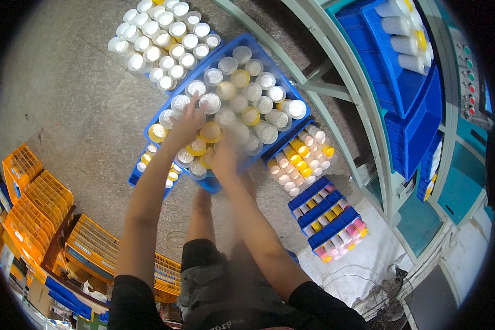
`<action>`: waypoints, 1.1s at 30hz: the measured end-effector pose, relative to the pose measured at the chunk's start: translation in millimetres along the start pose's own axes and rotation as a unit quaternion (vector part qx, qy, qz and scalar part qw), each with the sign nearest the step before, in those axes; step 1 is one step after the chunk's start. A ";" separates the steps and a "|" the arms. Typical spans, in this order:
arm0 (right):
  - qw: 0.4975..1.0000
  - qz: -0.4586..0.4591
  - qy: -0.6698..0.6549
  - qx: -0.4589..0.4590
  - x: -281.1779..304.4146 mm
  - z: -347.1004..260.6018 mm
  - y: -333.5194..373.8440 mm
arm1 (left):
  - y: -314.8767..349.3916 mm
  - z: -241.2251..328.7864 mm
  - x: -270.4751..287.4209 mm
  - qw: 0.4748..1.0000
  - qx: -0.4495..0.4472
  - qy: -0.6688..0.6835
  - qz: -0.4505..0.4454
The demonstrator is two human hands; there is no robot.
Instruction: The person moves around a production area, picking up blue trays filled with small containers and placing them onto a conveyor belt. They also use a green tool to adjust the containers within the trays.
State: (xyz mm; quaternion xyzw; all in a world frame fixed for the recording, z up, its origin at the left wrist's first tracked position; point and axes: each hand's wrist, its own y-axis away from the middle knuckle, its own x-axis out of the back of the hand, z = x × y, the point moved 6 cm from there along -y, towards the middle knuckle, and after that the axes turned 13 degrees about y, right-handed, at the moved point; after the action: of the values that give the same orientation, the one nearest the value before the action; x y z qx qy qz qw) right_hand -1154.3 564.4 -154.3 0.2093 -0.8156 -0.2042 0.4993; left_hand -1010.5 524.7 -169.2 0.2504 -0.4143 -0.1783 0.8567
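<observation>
Left hand point(187, 127): fingers spread among the white and yellow cups point(209, 103); I couldn't tell whether they gripped one.
Right hand point(224, 158): blurred over the cups nearest me; I couldn't tell its grip.
Cups: stood packed inside the blue tray point(276, 63) before me.
Floor point(77, 104): a second white batch point(168, 36) stood beyond; orange crates point(34, 201) sat left.
</observation>
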 end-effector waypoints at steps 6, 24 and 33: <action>0.999 0.013 -0.004 0.051 49.6 -6.3 10.9 | 21.6 40.7 23.5 0.998 -0.030 -0.014 0.059; 0.938 0.342 0.059 -0.008 670.2 110.3 -285.7 | -314.4 596.1 286.4 0.920 -0.296 -0.064 0.250; 0.969 0.225 0.028 -0.095 654.8 124.1 -329.8 | -398.5 584.9 279.5 0.954 -0.243 -0.099 0.145</action>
State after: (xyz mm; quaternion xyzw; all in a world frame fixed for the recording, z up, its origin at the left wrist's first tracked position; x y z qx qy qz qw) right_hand -1491.6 -50.7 92.4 -0.0228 -0.8043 -0.1574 0.5726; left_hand -1351.2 -106.4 85.2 -0.0470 -0.4732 -0.1718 0.8628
